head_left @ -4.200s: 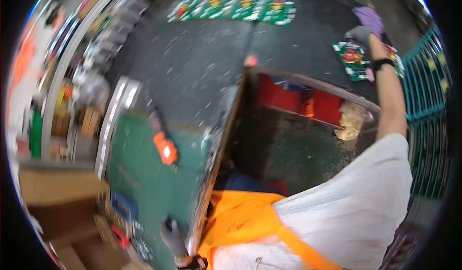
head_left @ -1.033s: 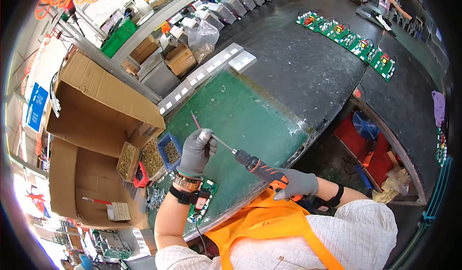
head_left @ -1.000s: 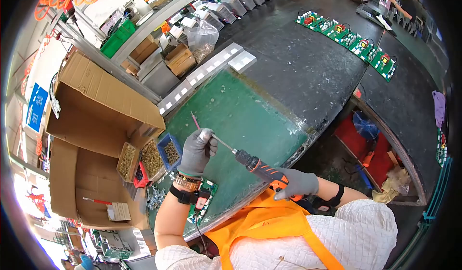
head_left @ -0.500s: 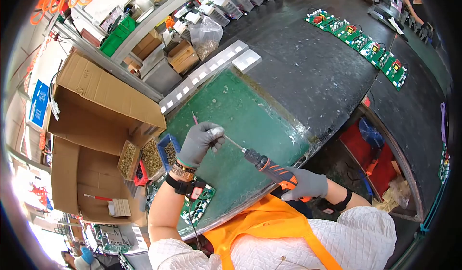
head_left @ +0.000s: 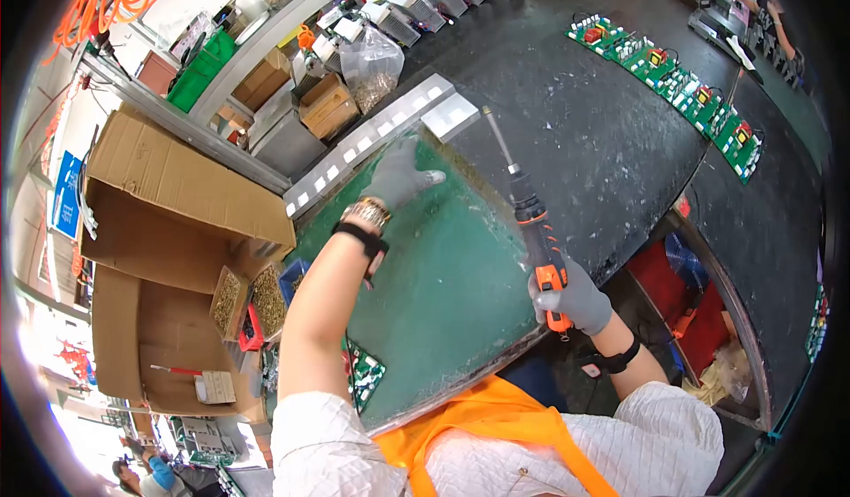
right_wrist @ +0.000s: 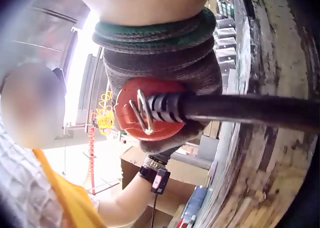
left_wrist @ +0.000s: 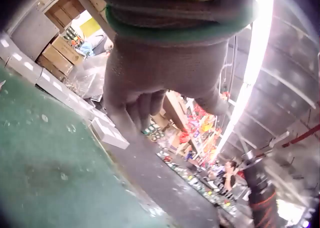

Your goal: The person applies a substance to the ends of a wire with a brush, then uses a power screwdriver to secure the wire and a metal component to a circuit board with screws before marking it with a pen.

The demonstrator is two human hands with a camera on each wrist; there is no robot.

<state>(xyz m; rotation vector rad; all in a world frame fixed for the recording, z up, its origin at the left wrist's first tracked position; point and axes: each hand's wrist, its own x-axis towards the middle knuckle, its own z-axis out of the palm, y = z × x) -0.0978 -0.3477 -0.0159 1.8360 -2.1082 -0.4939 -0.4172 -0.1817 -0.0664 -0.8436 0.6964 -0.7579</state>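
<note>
My gloved right hand (head_left: pixel 575 298) grips an orange and black electric screwdriver (head_left: pixel 535 218) by its handle, the long bit slanting up and away from me. In the right wrist view the orange end cap (right_wrist: pixel 145 115) with its cord shows below the glove. My gloved left hand (head_left: pixel 398 180) reaches out over the green mat (head_left: pixel 443 276), thumb spread and nothing in its grasp. Just beyond it lies a grey strip with white pads (head_left: pixel 363 143). A green circuit board (head_left: pixel 367 377) lies near the mat's front edge, partly hidden by my left forearm.
Screw bins (head_left: pixel 270 302) stand at the left beside a large open cardboard box (head_left: pixel 190 223). Several circuit boards (head_left: pixel 660 68) form a row on the black table. A clear bag (head_left: pixel 370 65) and grey finned parts (head_left: pixel 425 10) line the back. An open recess (head_left: pixel 699 293) lies at the right.
My left hand has left the screwdriver's bit and moved forward over the mat, opening. The right hand has swung the screwdriver more upright. Earlier, the screwdriver lay on the mat while my right hand touched boards.
</note>
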